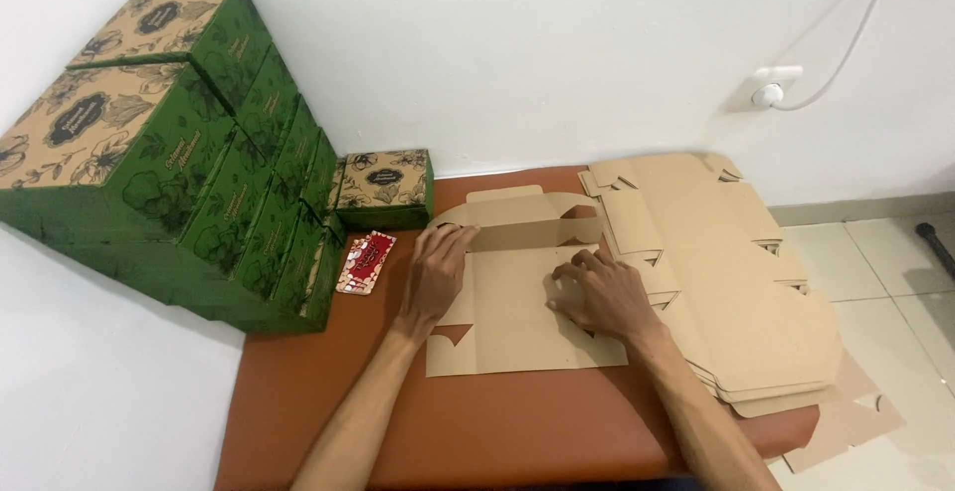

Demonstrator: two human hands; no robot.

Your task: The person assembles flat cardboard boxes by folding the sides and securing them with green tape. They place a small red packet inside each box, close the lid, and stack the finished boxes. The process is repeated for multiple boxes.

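Dozens of finished green boxes (199, 173) with floral tan lids are stacked in a leaning heap against the wall at your left, all closed, so you cannot tell what, if anything, is in them; one more small green box (385, 189) sits apart at the foot of the heap, also shut. To your right a pile of flat cardboard blanks (716, 272) overhangs the edge of the brown padded surface (497, 421), and a few sheets have spilled toward the tiled floor (895, 282); a nudge from your elbow could send more sliding off. Between them lies the flat blank (517, 322) you are working on, its far flap (517, 214) already standing up. Your left hand (433, 277) lies spread and flat on the blank's left side, pressing it down; your right hand (602, 292) is curled with fingertips bearing on the middle panel near a fold. Press unevenly and the crease could run crooked or a tab tear. A small red and white card (364, 261) lies just left of your left hand, near enough to get swept aside.
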